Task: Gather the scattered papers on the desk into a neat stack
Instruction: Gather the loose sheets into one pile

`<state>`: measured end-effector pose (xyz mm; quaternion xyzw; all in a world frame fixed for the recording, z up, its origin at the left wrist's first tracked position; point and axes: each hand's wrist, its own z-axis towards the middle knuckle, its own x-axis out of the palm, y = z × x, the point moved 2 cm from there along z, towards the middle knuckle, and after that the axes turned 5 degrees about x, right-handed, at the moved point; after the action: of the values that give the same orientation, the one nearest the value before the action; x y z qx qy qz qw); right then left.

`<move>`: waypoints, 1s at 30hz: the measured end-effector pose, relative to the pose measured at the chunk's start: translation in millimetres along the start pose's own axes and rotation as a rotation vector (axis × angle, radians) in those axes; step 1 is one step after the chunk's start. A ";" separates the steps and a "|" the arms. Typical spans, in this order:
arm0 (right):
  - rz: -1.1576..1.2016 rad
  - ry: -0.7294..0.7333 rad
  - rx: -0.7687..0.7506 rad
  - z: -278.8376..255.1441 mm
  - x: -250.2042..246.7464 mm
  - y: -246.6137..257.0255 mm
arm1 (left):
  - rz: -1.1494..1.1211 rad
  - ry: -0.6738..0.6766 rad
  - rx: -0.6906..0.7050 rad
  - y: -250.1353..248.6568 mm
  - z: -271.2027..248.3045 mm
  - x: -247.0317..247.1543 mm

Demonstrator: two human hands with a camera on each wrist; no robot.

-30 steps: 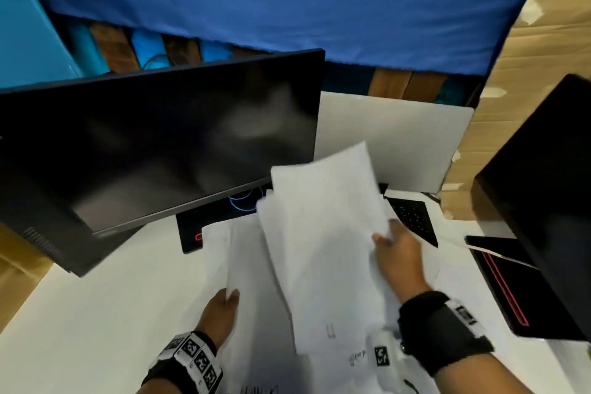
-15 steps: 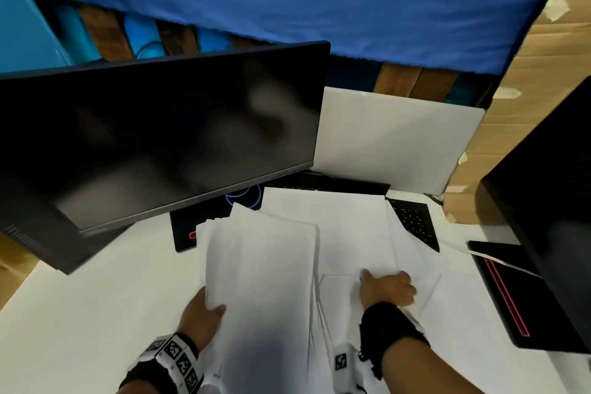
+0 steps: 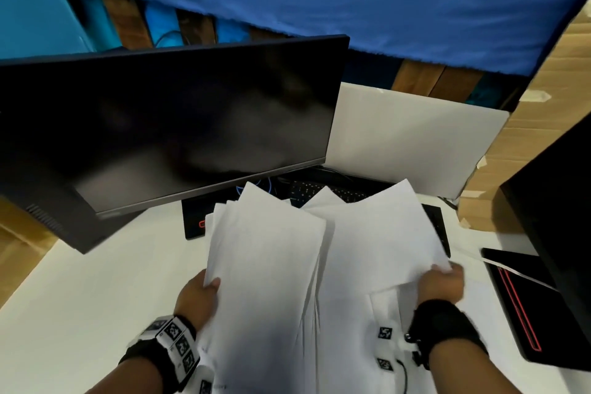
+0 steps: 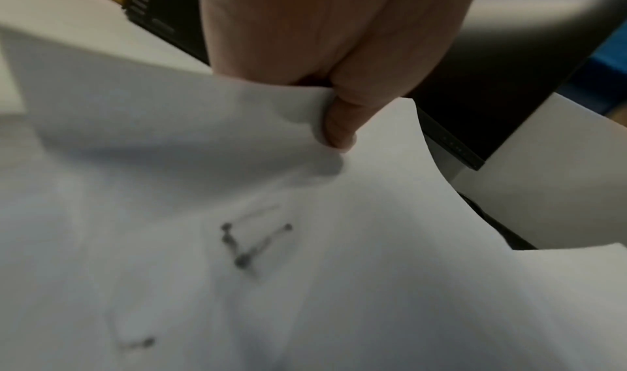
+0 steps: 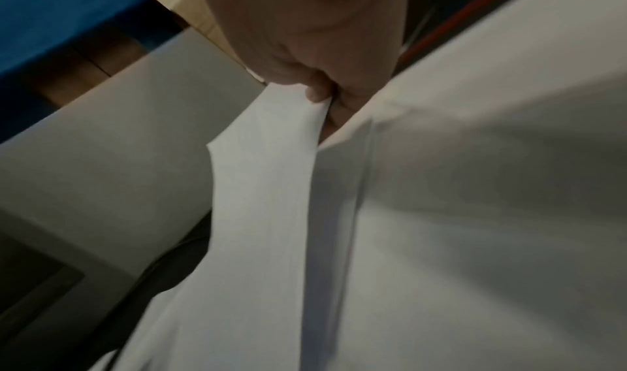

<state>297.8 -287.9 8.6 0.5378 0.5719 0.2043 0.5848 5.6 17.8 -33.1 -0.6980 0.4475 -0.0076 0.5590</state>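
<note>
A loose bundle of white papers [image 3: 268, 265] is raised off the white desk [image 3: 80, 297] in front of me. My left hand [image 3: 200, 293] grips its left edge, thumb on top; the left wrist view shows the thumb pinching the papers [image 4: 203, 216] at my left hand [image 4: 336, 124]. My right hand [image 3: 443, 281] pinches the right corner of another lifted group of sheets [image 3: 383, 233]. In the right wrist view my right hand [image 5: 322, 98] holds those sheets [image 5: 264, 189] by the edge. More sheets [image 3: 383, 313] lie flat on the desk under both.
A tilted black monitor [image 3: 160, 131] stands at the back left. A black keyboard [image 3: 335, 192] lies half under the papers. A white board [image 3: 409, 137] leans behind it. A cardboard box [image 3: 543, 105] and a black laptop [image 3: 543, 265] with red trim sit at the right.
My right hand went from pressing flat on the sheets to gripping a group of them by the right corner and lifting it. The left hand's bundle stays raised and has shifted slightly right.
</note>
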 end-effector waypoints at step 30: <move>-0.237 0.177 -0.421 -16.1 -45.7 61.7 | 0.083 -0.182 -0.237 14.3 -7.2 -3.5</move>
<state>294.7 -299.7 86.1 0.3136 0.6248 0.2952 0.6512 -8.9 14.8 -40.0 -0.7378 0.4212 0.1319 0.5108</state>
